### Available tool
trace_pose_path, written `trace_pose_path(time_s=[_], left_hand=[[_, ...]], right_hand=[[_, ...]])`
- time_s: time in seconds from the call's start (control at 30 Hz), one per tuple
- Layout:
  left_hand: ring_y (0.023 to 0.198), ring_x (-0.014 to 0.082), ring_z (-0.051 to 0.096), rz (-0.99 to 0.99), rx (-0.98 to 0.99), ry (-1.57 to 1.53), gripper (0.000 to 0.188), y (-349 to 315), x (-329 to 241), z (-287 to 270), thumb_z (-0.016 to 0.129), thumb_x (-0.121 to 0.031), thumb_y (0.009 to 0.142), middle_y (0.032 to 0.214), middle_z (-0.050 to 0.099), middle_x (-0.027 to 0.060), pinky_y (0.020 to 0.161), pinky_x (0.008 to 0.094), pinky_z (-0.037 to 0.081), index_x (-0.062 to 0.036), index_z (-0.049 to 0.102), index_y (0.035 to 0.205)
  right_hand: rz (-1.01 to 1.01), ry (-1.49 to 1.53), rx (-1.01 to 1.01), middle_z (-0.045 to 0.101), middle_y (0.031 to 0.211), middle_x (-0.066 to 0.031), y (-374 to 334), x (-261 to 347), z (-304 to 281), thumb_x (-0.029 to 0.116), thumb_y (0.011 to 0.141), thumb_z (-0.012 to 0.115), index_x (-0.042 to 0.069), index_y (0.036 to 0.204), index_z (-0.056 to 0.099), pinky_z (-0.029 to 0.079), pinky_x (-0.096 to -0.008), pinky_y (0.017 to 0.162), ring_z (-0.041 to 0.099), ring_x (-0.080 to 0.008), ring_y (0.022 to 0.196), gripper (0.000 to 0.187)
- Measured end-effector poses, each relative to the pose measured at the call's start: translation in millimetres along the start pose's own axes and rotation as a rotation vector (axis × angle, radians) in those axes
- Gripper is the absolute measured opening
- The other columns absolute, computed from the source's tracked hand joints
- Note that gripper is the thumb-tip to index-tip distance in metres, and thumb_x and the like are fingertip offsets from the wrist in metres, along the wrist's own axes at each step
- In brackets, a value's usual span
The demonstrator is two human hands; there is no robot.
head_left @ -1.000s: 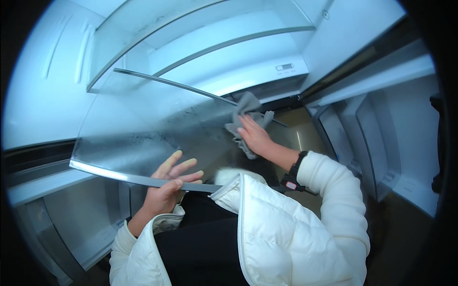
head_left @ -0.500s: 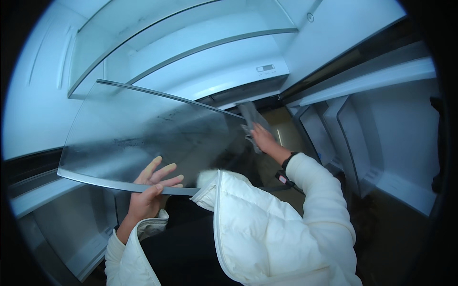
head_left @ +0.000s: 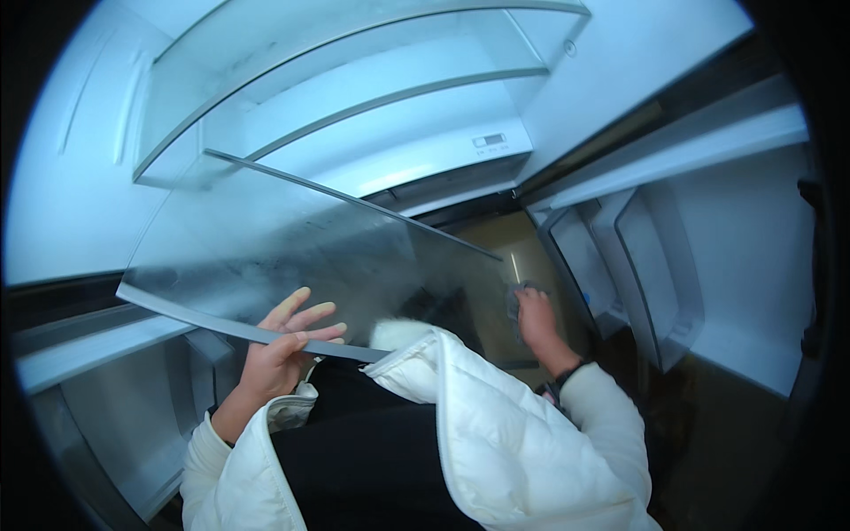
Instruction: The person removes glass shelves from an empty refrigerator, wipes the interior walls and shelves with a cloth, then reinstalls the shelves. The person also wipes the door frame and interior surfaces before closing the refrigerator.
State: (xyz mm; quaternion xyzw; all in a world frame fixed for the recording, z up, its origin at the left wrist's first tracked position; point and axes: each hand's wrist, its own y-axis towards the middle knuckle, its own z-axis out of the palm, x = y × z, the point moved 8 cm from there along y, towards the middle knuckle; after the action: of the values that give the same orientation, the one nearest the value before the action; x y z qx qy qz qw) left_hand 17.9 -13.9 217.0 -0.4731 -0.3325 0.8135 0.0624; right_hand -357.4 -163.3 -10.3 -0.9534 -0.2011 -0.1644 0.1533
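A fogged glass fridge shelf (head_left: 292, 234) with grey trim along its near and far edges slants across the space before me. My left hand (head_left: 285, 341) grips its near trim, thumb on one side and fingers spread beneath the glass. At the right end of the shelf, my right hand (head_left: 537, 314) holds a crumpled grey cloth (head_left: 515, 305). The fingers close over the cloth and hide part of it. Where exactly the glass ends on that side, and whether the cloth touches it, I cannot tell.
Ahead is the open fridge interior, with fixed glass shelves (head_left: 354, 102) and a small control panel (head_left: 489, 141). An open door with bins (head_left: 660, 274) stands on the right; another door (head_left: 133, 416) lies at the lower left. Brownish floor (head_left: 505, 239) shows beyond the shelf.
My right hand has moved with the cloth from the shelf's far edge down and right, nearer to me. The shelf has shifted slightly right in view; my left hand keeps its grip.
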Motion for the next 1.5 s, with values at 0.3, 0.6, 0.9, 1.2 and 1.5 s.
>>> trace_pose_path(time_s=[0.3,0.6,0.9,1.2,1.5], left_hand=[[0.114,0.0401,0.059,-0.078,0.015,0.007,0.065,-2,-6,15,0.043,0.001,0.087,0.134,0.048,0.0278,0.087,0.0379,0.053,0.0059,0.018,0.147],[0.109,0.0352,0.062,-0.115,-0.028,0.002,0.065,7,-11,21,0.044,0.000,0.088,0.131,0.050,0.0261,0.086,0.0357,0.051,0.0075,0.016,0.147],[0.107,0.0341,0.063,-0.103,0.031,-0.025,0.045,1,-17,43,0.048,-0.007,0.094,0.121,0.055,0.0247,0.093,0.0412,0.054,0.0094,0.033,0.133],[0.107,0.0304,0.063,-0.266,0.138,0.015,0.036,13,11,40,0.056,-0.023,0.096,0.120,0.059,0.0219,0.089,0.0373,0.056,0.0061,0.052,0.118],[0.078,0.0241,0.067,1.104,0.292,1.444,0.022,-5,-83,88,0.075,-0.003,0.071,0.080,0.066,0.0083,0.066,0.0347,0.054,-0.0031,0.063,0.090]], right_hand=[[-0.692,0.256,0.172,0.059,0.115,-0.0126,-20,226,-143,0.031,0.080,0.067,0.008,0.121,0.061,0.049,-0.0385,0.084,0.055,-0.0308,0.102,0.048],[-0.689,-0.135,0.155,0.059,0.092,-0.0076,-18,302,-132,0.032,0.066,0.074,0.006,0.127,0.055,0.051,-0.0390,0.069,0.058,-0.0261,0.086,0.069],[-0.934,0.034,-0.217,0.061,0.080,-0.0036,-27,293,-158,0.012,0.071,0.062,0.002,0.106,0.064,0.049,-0.0305,0.054,0.059,-0.0193,0.069,0.037],[-0.858,0.303,-0.036,0.066,0.077,-0.0047,-29,276,-165,0.013,0.072,0.066,0.006,0.098,0.066,0.050,-0.0327,0.058,0.060,-0.0227,0.068,0.028],[-0.775,0.328,-0.024,0.063,0.075,-0.0090,-10,231,-126,0.006,0.069,0.065,0.004,0.097,0.067,0.050,-0.0385,0.062,0.060,-0.0283,0.071,0.028]])
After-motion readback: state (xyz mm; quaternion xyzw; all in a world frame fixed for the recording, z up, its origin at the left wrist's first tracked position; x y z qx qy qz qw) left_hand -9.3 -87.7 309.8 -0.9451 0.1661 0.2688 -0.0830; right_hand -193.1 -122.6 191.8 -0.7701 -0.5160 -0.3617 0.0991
